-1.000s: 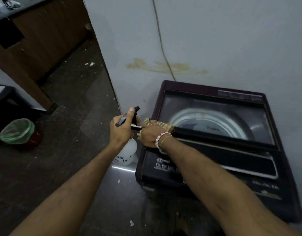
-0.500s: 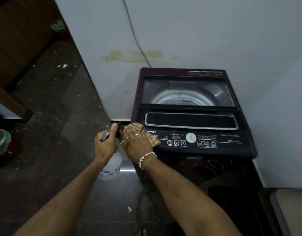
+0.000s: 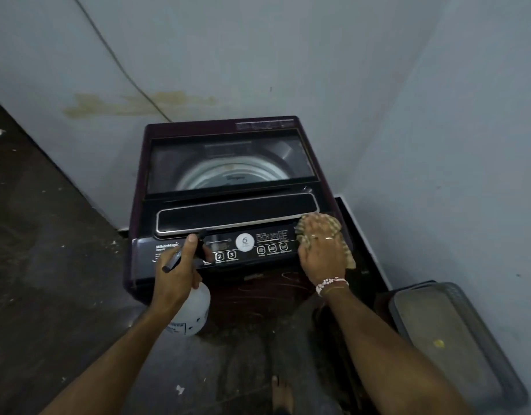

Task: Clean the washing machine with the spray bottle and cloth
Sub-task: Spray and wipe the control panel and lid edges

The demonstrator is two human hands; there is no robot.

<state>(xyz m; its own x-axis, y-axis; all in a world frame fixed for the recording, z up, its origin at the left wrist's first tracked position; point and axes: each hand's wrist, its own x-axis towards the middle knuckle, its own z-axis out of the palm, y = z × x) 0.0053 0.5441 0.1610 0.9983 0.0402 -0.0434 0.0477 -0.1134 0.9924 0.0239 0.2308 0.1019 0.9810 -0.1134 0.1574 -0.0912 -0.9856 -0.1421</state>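
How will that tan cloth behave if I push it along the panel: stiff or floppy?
Probably floppy: the cloth bunches under the right hand and a corner droops over the washing machine's side. It likely slides easily on the glossy control panel, but may wrinkle.

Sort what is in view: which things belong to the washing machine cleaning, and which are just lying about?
Job in hand:
washing machine
spray bottle, gripped by the left hand
cloth, pressed flat under the right hand

Lying about:
grey lidded container, beside the machine
white scraps on the floor
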